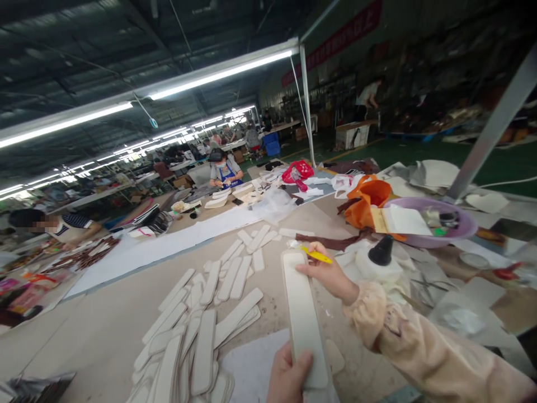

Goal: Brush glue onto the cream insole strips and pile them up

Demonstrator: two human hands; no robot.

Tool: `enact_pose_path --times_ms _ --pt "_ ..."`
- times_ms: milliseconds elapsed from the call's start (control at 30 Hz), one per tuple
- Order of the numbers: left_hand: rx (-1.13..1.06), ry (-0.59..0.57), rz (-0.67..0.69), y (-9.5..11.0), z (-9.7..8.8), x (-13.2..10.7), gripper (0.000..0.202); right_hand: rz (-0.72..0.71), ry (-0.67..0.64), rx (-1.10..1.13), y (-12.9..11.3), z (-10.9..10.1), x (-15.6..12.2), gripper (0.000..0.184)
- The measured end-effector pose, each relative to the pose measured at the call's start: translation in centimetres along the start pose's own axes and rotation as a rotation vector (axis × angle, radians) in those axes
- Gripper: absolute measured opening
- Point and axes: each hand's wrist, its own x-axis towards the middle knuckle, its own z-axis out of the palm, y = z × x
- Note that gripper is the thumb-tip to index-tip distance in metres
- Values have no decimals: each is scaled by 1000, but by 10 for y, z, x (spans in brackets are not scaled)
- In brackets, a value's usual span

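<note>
Fingers closed on both ends of the work, folks! Down low, the left hand (289, 374) grips the near end of a long pale strip (305, 319), thumb pressed flat on its face, the fingers' undersides hidden. Up top, the right hand (331, 274) has its fingertips on the strip's right edge, just short of the rounded far end, and that same hand holds a slim yellow tool (318, 255) crosswise, tip pointing left over the far edge.

Now look at the room! Left of the strip, it's a bare band of beige tabletop (272, 305), nicely open, then a heap of loose strips (201, 330) overlapping at all angles, well apart from the right hand. A white sheet (251, 364) lies between that heap and the left hand. Over on the right, much tighter: a white container (384, 274) with a black cone cap (381, 251) sits near the right wrist, a purple basin (466, 228) behind it, and the beige sleeve (419, 330) reaches across clutter. Past the far end, brown cloth (335, 242) lies near the yellow tool.

And the strip itself? Right between the hands, running lengthwise away, its far end leaning slightly left; whether it touches the table, cannot tell.
</note>
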Motion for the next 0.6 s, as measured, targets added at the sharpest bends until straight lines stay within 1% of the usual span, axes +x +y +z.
enact_pose_path --times_ms 100,200,267,367,600 --pt "-2 -6 7 -1 1 2 51 23 9 57 2 3 -2 50" --pt "-10 6 21 -1 6 2 54 9 35 67 -4 3 -2 48" --pt "-19 20 41 -1 9 2 53 -16 65 32 -8 1 -2 47" --pt "-18 34 64 1 16 0 52 -48 72 -8 -12 -2 -3 46" --pt "-17 27 88 2 28 -7 47 -84 56 44 -13 -9 -8 48"
